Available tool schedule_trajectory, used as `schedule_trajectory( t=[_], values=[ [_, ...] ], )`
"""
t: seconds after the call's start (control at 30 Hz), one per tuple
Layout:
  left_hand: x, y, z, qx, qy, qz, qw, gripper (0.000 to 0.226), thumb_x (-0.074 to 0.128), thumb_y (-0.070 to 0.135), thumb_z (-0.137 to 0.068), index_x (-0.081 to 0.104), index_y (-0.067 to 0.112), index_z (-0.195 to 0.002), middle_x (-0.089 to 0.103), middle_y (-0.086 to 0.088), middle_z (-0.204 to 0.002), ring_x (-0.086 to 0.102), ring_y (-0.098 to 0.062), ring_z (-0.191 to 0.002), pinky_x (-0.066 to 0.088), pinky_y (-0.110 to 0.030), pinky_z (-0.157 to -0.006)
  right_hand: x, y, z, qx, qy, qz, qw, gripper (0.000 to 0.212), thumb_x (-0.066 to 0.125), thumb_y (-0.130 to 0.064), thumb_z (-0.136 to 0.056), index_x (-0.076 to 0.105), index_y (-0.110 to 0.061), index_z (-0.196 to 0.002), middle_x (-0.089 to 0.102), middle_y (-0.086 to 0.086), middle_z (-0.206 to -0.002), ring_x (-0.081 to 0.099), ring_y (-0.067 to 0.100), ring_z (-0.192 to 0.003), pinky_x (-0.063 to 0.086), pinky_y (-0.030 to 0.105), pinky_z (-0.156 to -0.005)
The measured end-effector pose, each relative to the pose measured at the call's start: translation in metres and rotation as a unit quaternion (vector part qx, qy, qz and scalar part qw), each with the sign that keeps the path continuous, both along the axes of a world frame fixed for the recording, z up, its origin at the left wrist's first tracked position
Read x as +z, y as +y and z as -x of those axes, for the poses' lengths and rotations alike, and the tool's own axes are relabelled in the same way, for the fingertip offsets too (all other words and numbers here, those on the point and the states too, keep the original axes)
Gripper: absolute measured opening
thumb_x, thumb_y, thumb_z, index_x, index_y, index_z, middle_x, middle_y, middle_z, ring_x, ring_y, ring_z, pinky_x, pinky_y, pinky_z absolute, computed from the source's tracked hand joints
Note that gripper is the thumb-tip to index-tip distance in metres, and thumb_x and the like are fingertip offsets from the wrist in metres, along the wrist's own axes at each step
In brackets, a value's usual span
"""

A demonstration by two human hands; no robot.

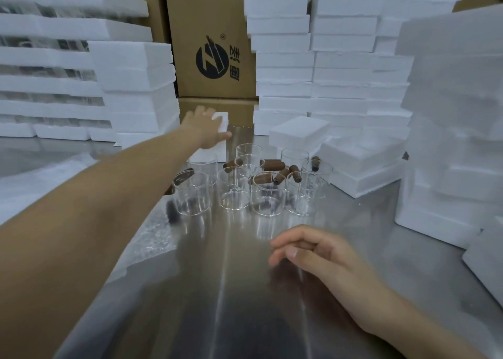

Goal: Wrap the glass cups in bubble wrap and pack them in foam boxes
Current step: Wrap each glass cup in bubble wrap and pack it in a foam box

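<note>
the glass cups (234,192), clear with brown wooden handles (273,165), stand upright in a tight cluster on the steel table (239,304). just behind the cups stands a small foam box (221,119). my left hand (206,128) lies on it, thumb stuck out across its front and fingers up at its top edge. the hand is blurred, so i cannot tell whether it grips the box. my right hand (313,252) is in front of the cups, low over the table, fingers loosely curled and holding nothing. left of the cups a sheet of bubble wrap (152,241) lies flat. stacks of foam boxes (359,178) rise right of the cups and behind them. a cardboard carton (212,18) with a black logo stands behind the cups.
</note>
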State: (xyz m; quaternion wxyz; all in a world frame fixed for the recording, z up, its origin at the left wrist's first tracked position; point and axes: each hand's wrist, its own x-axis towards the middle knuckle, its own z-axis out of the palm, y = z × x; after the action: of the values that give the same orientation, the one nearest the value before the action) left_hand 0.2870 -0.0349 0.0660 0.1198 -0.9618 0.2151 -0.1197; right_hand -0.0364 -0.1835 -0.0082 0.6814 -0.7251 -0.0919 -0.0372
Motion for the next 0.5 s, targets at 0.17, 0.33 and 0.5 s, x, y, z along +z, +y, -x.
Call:
schedule_trajectory(
  t=[0.17, 0.33, 0.5],
  values=[
    [-0.016, -0.009, -0.004, -0.064, 0.068, 0.009, 0.996, 0.044, 0.034, 0.051, -0.099, 0.053, 0.029, -0.132, 0.013, -0.002, -0.159, 0.018, -0.032, -0.142, 0.015, -0.059, -0.112, 0.000, -0.001, -0.002, 0.002, -0.005, -0.003, 1.000, 0.022, 0.058, -0.019, -0.080, 0.068, -0.005, -0.094, 0.073, 0.012, -0.084, 0.066, 0.009, -0.078, 0.045, 0.014, -0.074],
    [-0.013, -0.004, -0.003, -0.051, 0.054, -0.015, 0.997, 0.038, 0.039, 0.047, -0.096, 0.064, 0.027, -0.118, 0.017, -0.004, -0.156, 0.032, -0.032, -0.129, 0.035, -0.051, -0.104, -0.001, 0.000, -0.001, -0.002, -0.004, 0.002, 1.000, 0.016, 0.052, 0.001, -0.091, 0.067, -0.004, -0.095, 0.073, 0.009, -0.082, 0.065, 0.005, -0.075, 0.043, 0.010, -0.071],
    [-0.004, 0.001, -0.001, -0.019, 0.101, -0.015, 0.995, 0.054, 0.024, 0.057, -0.098, 0.048, 0.030, -0.139, 0.016, -0.008, -0.157, 0.028, -0.034, -0.137, 0.027, -0.049, -0.112, 0.001, 0.000, -0.001, -0.001, -0.005, 0.013, 1.000, 0.016, 0.052, 0.001, -0.092, 0.067, -0.006, -0.094, 0.073, 0.005, -0.081, 0.065, 0.007, -0.080, 0.044, 0.013, -0.075]
  ],
)
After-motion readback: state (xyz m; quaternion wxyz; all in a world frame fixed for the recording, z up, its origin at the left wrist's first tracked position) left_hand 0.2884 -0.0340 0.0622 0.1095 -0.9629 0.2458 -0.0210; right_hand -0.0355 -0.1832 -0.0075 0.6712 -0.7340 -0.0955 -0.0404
